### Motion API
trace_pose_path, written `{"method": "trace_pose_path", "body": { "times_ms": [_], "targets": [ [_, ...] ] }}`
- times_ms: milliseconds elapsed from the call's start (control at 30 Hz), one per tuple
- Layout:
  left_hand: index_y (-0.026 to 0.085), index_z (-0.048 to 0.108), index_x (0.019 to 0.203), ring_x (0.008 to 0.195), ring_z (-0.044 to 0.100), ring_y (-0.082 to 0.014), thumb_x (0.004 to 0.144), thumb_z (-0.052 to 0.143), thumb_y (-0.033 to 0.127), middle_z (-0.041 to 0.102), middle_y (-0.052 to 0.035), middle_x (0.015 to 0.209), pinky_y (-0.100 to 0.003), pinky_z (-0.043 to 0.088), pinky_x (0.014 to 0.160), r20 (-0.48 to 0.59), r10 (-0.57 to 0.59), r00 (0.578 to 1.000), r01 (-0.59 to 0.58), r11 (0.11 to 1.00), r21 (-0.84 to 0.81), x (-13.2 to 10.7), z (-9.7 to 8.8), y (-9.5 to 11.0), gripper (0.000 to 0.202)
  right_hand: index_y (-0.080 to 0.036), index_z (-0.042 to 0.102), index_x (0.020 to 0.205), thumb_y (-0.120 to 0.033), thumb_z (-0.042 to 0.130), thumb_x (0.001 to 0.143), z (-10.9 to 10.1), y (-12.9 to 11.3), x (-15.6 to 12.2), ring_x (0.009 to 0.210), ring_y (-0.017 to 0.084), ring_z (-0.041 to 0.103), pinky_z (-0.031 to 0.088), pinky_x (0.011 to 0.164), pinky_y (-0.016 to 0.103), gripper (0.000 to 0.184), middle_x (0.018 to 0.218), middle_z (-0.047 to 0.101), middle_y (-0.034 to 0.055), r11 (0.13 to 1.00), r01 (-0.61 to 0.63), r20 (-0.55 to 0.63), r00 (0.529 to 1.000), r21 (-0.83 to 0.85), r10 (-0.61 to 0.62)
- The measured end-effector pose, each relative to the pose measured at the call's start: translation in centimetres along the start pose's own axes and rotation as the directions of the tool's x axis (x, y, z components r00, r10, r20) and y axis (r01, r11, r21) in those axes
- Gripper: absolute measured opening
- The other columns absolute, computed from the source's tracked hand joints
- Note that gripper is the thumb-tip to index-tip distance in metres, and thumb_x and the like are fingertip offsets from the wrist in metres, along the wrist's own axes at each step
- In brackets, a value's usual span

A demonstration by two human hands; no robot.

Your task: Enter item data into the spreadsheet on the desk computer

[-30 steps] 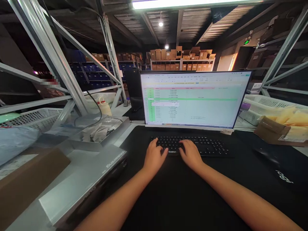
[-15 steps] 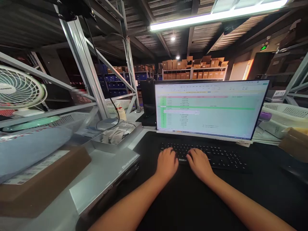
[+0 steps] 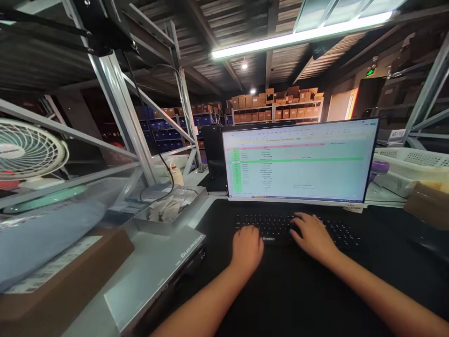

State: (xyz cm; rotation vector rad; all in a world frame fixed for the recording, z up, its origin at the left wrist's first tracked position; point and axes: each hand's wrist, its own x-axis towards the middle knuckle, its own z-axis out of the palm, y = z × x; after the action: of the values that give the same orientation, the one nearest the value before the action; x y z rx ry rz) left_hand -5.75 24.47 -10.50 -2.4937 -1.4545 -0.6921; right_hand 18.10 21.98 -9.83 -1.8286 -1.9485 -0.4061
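Note:
A black keyboard lies on a dark desk mat in front of me. My left hand rests at its left front edge, fingers side by side and slightly bent, holding nothing. Over the right half of the keys, my right hand has its fingers apart, the thumb reaching left, and nothing in it. Behind the keyboard stands a monitor showing a spreadsheet with a green row and a pink header row.
To the left are a flat grey box, an open tray with packets, a brown carton and a white fan. A black case stands left of the monitor. White baskets and a brown box sit at the right.
My right hand has moved right along the keyboard, and my left hand has drawn back a little. A pale strip over the spreadsheet has gone. The camera view has shifted slightly.

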Motion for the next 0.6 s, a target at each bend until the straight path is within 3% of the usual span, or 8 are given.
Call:
{"method": "trace_pose_path", "body": {
  "times_ms": [100, 233, 367, 467, 600],
  "targets": [
    [0.019, 0.064, 0.108, 0.112, 0.06, -0.0276, 0.093, 0.048, 0.024, 0.067, -0.0103, 0.117, -0.044, 0.049, 0.094, 0.015, -0.004, 1.0, 0.004, 1.0, 0.004, 0.0, 0.0, 0.0, 0.023, -0.019, 0.07, 0.103, -0.034, 0.053, 0.087, -2.0, 7.5, -1.7, 0.106, 0.029, 0.061, 0.045, 0.096, 0.047, 0.028, 0.122, 0.063, 0.0131, 0.988, -0.011, 0.04, 0.999, -0.151, 0.017],
    [0.018, 0.064, 0.108, 0.114, 0.06, -0.0289, 0.091, 0.048, 0.023, 0.067, -0.0117, 0.118, -0.045, 0.05, 0.094, 0.012, -0.006, 1.0, 0.006, 1.0, 0.0, 0.2, -0.1, 0.0, 0.024, -0.016, 0.072, 0.097, -0.035, 0.052, 0.087, -4.3, 20.3, -6.9, 0.092, 0.029, 0.063, 0.045, 0.077, 0.044, 0.03, 0.112, 0.065, 0.019, 0.9, -0.234, -0.001, 0.968, -0.367, 0.251],
    [0.016, 0.064, 0.113, 0.116, 0.059, -0.0296, 0.091, 0.048, 0.022, 0.065, -0.0133, 0.124, -0.046, 0.049, 0.097, 0.005, -0.017, 1.0, 0.017, 0.999, -0.028, 0.1, 0.0, 0.0, 0.028, -0.013, 0.073, 0.103, -0.053, 0.055, 0.084, -6.3, 30.1, -12.3, 0.093, 0.031, 0.064, 0.045, 0.074, 0.044, 0.048, 0.11, 0.065, 0.0265, 0.887, -0.367, -0.023, 0.926, -0.281, 0.376],
    [0.015, 0.064, 0.114, 0.119, 0.058, -0.0285, 0.091, 0.048, 0.022, 0.065, -0.013, 0.128, -0.046, 0.047, 0.101, 0.018, -0.022, 1.0, 0.023, 0.999, -0.03, 0.0, 0.0, 0.0, 0.029, -0.015, 0.07, 0.111, -0.064, 0.056, 0.077, -6.5, 33.3, -15.5, 0.097, 0.032, 0.065, 0.049, 0.08, 0.045, 0.062, 0.11, 0.065, 0.0268, 0.883, -0.453, -0.049, 0.891, -0.125, 0.451],
    [0.016, 0.064, 0.114, 0.12, 0.057, -0.0267, 0.092, 0.047, 0.022, 0.065, -0.0108, 0.129, -0.044, 0.046, 0.103, 0.044, -0.032, 0.999, 0.032, 0.999, -0.006, 0.0, -0.2, 0.2, 0.029, -0.023, 0.059, 0.129, -0.069, 0.045, 0.073, -5.3, 33.8, -18.2, 0.115, 0.031, 0.06, 0.05, 0.095, 0.044, 0.073, 0.126, 0.061, 0.0159, 0.889, -0.457, -0.068, 0.888, -0.015, 0.455]
  ]
}}
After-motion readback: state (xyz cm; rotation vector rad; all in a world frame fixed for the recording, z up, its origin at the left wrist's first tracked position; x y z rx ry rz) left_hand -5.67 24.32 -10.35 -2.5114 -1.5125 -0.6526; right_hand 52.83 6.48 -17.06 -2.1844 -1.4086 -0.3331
